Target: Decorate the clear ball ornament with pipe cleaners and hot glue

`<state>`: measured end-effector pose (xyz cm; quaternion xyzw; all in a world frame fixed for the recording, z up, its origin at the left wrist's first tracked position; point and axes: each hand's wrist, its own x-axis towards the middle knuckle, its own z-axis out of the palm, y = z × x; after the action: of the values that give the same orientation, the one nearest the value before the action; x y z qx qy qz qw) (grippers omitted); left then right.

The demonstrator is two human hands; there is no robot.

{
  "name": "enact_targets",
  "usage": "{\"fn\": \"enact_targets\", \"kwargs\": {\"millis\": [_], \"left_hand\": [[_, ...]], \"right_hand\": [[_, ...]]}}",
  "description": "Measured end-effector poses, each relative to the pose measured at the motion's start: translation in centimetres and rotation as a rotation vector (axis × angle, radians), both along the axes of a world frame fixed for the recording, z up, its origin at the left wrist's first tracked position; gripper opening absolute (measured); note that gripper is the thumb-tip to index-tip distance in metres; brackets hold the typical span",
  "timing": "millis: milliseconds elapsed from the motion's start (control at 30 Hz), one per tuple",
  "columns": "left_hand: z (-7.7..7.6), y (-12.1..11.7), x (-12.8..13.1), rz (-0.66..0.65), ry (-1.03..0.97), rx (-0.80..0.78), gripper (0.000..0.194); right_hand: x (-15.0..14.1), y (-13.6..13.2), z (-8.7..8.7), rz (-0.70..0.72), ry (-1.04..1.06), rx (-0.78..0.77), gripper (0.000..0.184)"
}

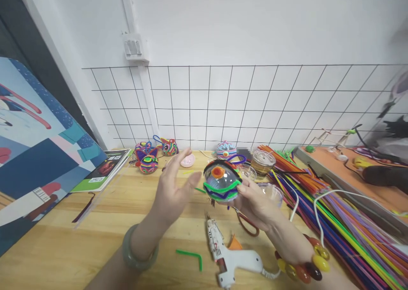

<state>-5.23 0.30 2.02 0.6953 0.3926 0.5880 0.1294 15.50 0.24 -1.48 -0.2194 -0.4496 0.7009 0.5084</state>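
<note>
My right hand (255, 203) holds up a clear plastic ball (222, 180) decorated with green, purple, black and orange pipe cleaners. Its fingers grip the ball from the right side and below. My left hand (175, 186) hovers just left of the ball, fingers stretched out and apart, holding nothing. A jade bangle sits on my left wrist and a beaded bracelet on my right. Below the ball a white hot glue gun (229, 256) lies on the wooden table (63, 247), nozzle pointing away from me.
A bent green pipe cleaner piece (191, 256) lies near the glue gun. Red-handled scissors (247, 224) lie under my right hand. A large pile of coloured pipe cleaners (338, 213) fills the right. Finished colourful ornaments (147, 159), a glass jar (262, 162) and a booklet (103, 171) stand near the wire grid.
</note>
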Motion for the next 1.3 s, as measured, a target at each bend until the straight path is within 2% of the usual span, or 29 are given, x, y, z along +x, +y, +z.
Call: {"fn": "enact_targets", "kwargs": {"millis": [100,200,367,433,633,767,900,1033,1133,1200,1233,1300], "left_hand": [[-0.3,-0.7,0.8,0.039,0.259,0.280,0.047],[-0.5,-1.0,1.5,0.057,0.380,0.380,0.040],[-1.0,-1.6,2.7,0.050,0.390,0.327,0.022],[-1.2,-1.8,3.1,0.045,0.377,0.291,0.013],[-1.8,-1.5,3.4,0.061,0.318,0.173,0.005],[-1.9,-1.2,3.2,0.028,0.270,0.151,0.008],[-1.2,-0.8,2.4,-0.003,0.056,0.002,0.008],[0.3,0.4,0.5,0.035,-0.335,-0.088,0.013],[1.3,1.6,-1.6,0.090,-0.710,-0.071,0.014],[1.9,2.1,-3.1,0.044,-0.922,-0.041,0.010],[2.2,2.3,-3.8,0.026,-1.002,-0.035,0.009],[2.7,2.3,-5.0,-0.014,-1.077,-0.011,0.018]], "right_hand": [[-0.3,-0.1,0.3,-0.042,-0.022,-0.037,0.037],[-0.6,-0.4,0.7,-0.112,-0.089,-0.025,0.038],[-1.2,-0.8,0.9,-0.334,-0.306,0.193,0.039],[-1.4,-0.9,0.7,-0.367,-0.334,0.257,0.043],[-1.9,-1.2,0.2,-0.466,-0.474,0.338,0.055],[-1.9,-1.1,0.1,-0.445,-0.446,0.318,0.054],[-1.5,-0.9,0.3,-0.394,-0.354,0.245,0.053],[-0.9,-0.7,0.8,-0.392,-0.294,0.149,0.042],[-0.2,-0.3,1.0,-0.326,-0.163,-0.001,0.040],[0.4,0.1,1.2,-0.251,-0.066,-0.110,0.034],[0.7,0.3,1.3,-0.215,-0.025,-0.148,0.031],[1.3,0.7,1.6,-0.157,0.046,-0.175,0.028]]}}
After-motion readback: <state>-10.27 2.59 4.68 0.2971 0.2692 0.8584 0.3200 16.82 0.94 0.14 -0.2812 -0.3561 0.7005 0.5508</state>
